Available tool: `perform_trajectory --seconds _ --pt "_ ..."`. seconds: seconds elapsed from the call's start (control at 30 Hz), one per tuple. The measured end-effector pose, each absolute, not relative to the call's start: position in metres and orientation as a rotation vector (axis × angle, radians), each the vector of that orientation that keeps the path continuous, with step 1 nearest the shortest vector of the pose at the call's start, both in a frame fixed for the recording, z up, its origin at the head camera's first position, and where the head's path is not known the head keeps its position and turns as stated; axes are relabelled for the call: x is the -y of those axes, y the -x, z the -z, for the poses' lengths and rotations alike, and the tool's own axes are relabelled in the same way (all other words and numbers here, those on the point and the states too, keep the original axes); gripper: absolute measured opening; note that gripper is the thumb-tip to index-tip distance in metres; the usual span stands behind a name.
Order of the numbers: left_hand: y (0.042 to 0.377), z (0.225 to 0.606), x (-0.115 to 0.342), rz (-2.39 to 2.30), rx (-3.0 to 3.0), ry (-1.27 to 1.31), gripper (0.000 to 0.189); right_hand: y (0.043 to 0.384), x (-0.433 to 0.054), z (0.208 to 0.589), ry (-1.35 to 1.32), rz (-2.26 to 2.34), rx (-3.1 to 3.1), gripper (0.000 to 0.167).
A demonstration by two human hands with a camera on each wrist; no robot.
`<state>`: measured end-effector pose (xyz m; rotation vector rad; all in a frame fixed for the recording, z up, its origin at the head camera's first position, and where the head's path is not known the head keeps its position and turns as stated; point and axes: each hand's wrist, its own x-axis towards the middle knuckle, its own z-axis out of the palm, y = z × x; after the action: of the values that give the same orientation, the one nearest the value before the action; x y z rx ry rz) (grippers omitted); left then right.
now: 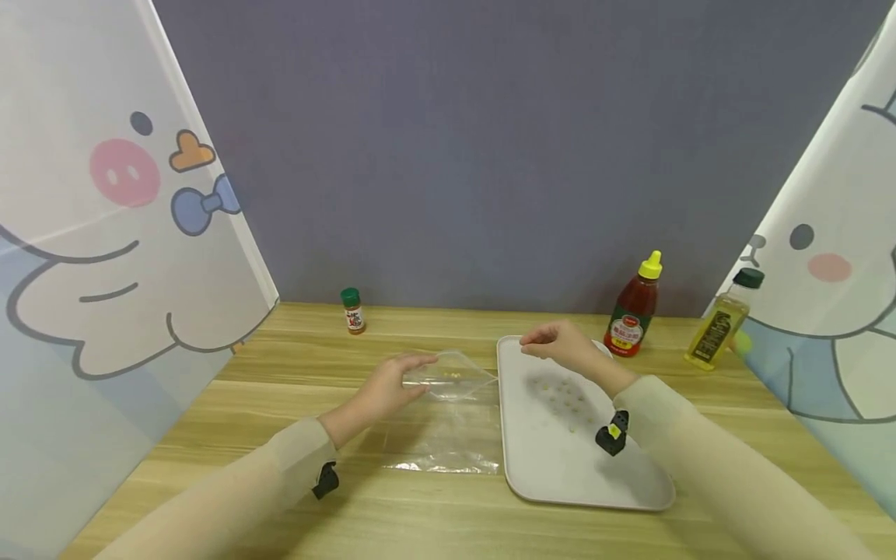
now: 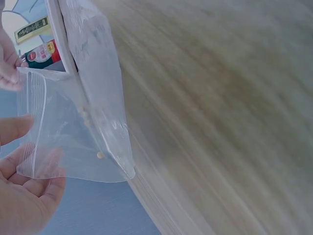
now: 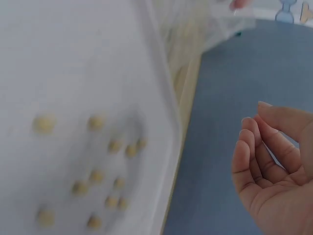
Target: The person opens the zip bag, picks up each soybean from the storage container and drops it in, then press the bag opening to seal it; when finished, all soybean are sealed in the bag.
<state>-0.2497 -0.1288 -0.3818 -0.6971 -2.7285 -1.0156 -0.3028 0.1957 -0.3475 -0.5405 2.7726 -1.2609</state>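
My left hand [image 1: 381, 393] grips the mouth of a clear zip-top bag [image 2: 68, 107], with the thumb on the near side and the fingers behind the plastic. The bag's mouth gapes, and a few small yellow beans [image 2: 100, 155] show inside. My right hand [image 1: 563, 350] is raised over the far left part of a white tray [image 1: 539, 467]. Its thumb tip meets the index fingertip, with the other fingers curled alongside; no object shows between them. Several round yellow beans [image 3: 96, 176] lie scattered on the tray below this hand.
Behind the tray stands a red sauce bottle [image 1: 632, 307] with a yellow cap. Farther right is an oil bottle [image 1: 717, 323] with a dark green cap. A small green-capped spice jar [image 1: 353, 313] sits at the back left. Printed panels flank the wooden table [image 1: 280, 373].
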Motion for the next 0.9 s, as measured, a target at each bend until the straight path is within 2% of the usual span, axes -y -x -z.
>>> perform_trajectory --seconds 0.23,0.37,0.73,0.9 --pt "0.251 0.381 0.129 1.006 2.735 0.711 0.052 0.303 -0.23 0.356 0.429 1.243 -2.761 0.029" --pt "0.251 0.382 0.129 1.002 2.736 0.722 0.051 0.303 -0.245 0.361 0.393 1.24 -2.741 0.029" --pt "0.25 0.381 0.131 1.007 2.723 0.751 0.051 0.306 -0.263 0.382 0.293 1.051 -2.732 0.02" --pt "0.25 0.382 0.132 1.003 2.718 0.758 0.051 0.308 -0.264 0.39 0.355 1.012 -2.724 0.014"
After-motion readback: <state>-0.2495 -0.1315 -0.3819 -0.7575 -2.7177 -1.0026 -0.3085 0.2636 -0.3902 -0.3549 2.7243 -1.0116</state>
